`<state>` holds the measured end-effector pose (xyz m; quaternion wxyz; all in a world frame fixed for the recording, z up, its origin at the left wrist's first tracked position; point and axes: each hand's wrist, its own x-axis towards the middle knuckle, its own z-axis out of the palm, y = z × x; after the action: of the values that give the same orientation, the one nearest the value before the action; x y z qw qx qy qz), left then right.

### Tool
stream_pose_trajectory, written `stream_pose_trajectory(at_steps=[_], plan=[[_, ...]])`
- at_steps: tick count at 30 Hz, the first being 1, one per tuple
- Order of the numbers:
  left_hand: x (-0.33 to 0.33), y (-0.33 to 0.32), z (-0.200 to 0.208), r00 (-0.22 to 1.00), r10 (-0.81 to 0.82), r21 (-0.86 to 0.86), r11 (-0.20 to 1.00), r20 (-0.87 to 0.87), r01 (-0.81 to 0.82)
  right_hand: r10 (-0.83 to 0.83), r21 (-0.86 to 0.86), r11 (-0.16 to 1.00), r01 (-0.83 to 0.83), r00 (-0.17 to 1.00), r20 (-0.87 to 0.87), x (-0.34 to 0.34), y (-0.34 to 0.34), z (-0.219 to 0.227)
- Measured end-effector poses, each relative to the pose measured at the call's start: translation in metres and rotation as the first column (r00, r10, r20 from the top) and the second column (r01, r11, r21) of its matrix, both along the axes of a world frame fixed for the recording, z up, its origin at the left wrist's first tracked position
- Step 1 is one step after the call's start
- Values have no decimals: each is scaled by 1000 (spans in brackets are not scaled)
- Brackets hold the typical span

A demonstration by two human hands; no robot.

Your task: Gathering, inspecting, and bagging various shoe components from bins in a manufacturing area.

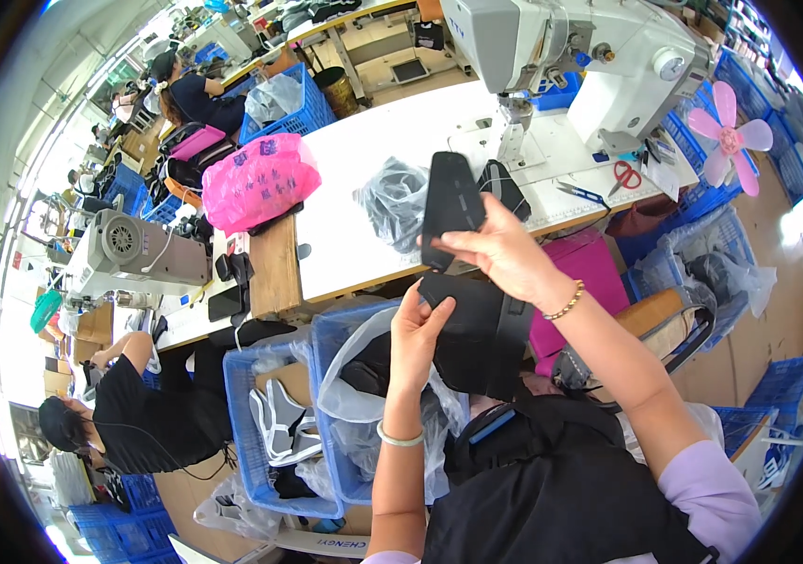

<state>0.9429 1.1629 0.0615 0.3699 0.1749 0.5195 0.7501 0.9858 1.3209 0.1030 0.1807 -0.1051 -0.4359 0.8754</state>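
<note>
My right hand (505, 252) is closed in a pinch on a flat black panel (453, 193), long and tapered with rounded corners. The panel is tilted up over the front edge of the white sewing table (345, 254). My left hand (417, 334) pinches the upper corner of a larger black piece (477, 334), which hangs toward my lap, just below the panel. Behind the panel lies another black piece (503, 188) near the sewing machine's needle area (514, 132). A clear plastic bag (392, 202) with grey contents sits left of the panel.
A white sewing machine (599, 75) stands at the far right, with red-handled scissors (625, 177) and blue-handled snips (585, 195) beside it. A pink fan (731, 141) is at right. Blue crates (242, 442) stand below the table. A pink bag (260, 183) and a co-worker (148, 414) are left.
</note>
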Motion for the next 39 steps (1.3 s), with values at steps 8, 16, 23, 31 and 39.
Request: stream_pose_trajectory(at_steps=[8, 16, 23, 31, 39], plan=[[0, 2, 0, 990, 76, -98, 991, -121, -88, -36, 117, 993, 26, 996, 80, -8, -19, -11], [-5, 2, -6, 974, 85, -153, 981, -208, -119, -28, 113, 993, 23, 999, 42, -13, -20, -19], [-5, 4, -6, 940, 116, -165, 970, -320, -176, -21, 73, 997, 14, 996, 89, -16, -23, -25], [-9, -3, 1, 970, 152, -173, 967, -189, -186, 198, 3, 979, -203, 961, 195, -16, 7, -24], [-14, -12, -8, 978, 136, -269, 947, -155, -174, 267, 7, 961, -276, 935, 232, -19, 11, -35]])
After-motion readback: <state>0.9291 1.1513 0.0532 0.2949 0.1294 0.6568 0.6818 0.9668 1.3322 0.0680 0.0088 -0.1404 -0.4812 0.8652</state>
